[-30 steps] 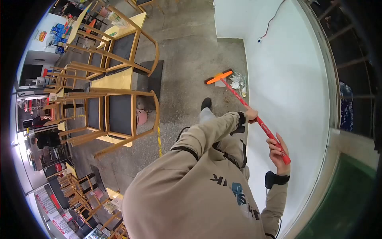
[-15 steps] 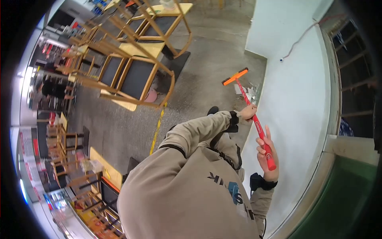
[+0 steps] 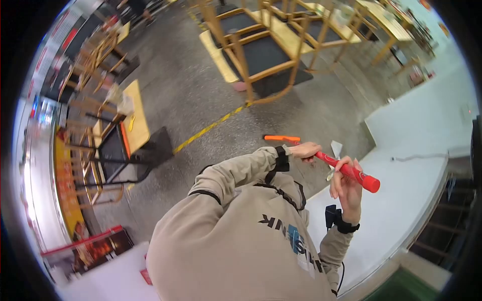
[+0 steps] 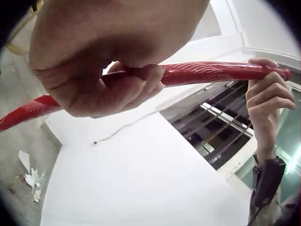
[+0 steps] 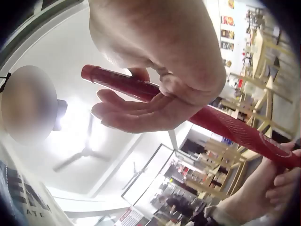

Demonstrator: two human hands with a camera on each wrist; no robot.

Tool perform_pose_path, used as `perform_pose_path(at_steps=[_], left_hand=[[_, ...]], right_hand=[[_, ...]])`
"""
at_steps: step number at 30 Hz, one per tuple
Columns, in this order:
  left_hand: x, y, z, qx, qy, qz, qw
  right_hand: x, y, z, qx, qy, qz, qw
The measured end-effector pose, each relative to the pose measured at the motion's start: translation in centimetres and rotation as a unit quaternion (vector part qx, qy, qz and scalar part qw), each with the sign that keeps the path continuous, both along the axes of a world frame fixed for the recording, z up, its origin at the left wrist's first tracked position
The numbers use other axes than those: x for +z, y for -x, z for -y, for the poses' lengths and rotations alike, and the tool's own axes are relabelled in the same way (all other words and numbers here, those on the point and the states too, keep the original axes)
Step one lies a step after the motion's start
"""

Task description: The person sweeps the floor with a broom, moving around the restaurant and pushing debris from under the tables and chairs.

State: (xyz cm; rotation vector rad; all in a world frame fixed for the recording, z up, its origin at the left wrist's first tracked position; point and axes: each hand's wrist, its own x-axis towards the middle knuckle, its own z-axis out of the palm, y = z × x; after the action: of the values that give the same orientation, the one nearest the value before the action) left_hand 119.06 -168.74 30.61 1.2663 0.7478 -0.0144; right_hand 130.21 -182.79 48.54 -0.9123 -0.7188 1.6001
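Left hand [image 3: 304,149] and right hand [image 3: 345,188] both grip a red-handled broom [image 3: 329,160] in the head view. The left is closed round the middle of the shaft [image 3: 325,158] and the right is wrapped near its butt end. The orange head [image 3: 282,138] juts out past the left wrist and appears to be carried above the grey floor [image 3: 201,95], not resting on it. A white scrap [image 3: 335,149] shows just beyond the shaft, near the foot of the white wall [image 3: 401,200].

From the left wrist, the left hand [image 4: 94,70] curls fingers and thumb tightly about the shaft [image 4: 211,73], while the right hand [image 4: 263,103] hooks its fingers over the far end. Torn white litter [image 4: 29,176] lies on the floor close against the wall [image 4: 141,179].

From the right wrist, the right hand [image 5: 155,70] holds more loosely, with its fingers almost straight beneath the shaft [image 5: 225,122]. The left hand [image 5: 270,188] clasps the shaft further down.

The sweeping looks unfinished: the litter by the wall is ungathered, no dustpan is in sight, and the broom seems to be off the floor.
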Motion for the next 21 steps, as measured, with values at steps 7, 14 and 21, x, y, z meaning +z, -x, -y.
perform_pose_path(at_steps=[7, 14, 21], left_hand=[[-0.3, 20.6, -0.4, 0.167, 0.066, 0.001, 0.984], [-0.7, 39.6, 0.2, 0.252, 0.068, 0.035, 0.965], [-1.3, 49.5, -1.8, 0.397, 0.049, 0.054, 0.915]], right_hand=[[-1.1, 16.2, -7.5, 0.153, 0.001, -0.009, 0.988], [-1.0, 33.3, -12.2, 0.340, 0.042, 0.012, 0.939], [0.2, 44.1, -17.8, 0.417, 0.040, 0.021, 0.908]])
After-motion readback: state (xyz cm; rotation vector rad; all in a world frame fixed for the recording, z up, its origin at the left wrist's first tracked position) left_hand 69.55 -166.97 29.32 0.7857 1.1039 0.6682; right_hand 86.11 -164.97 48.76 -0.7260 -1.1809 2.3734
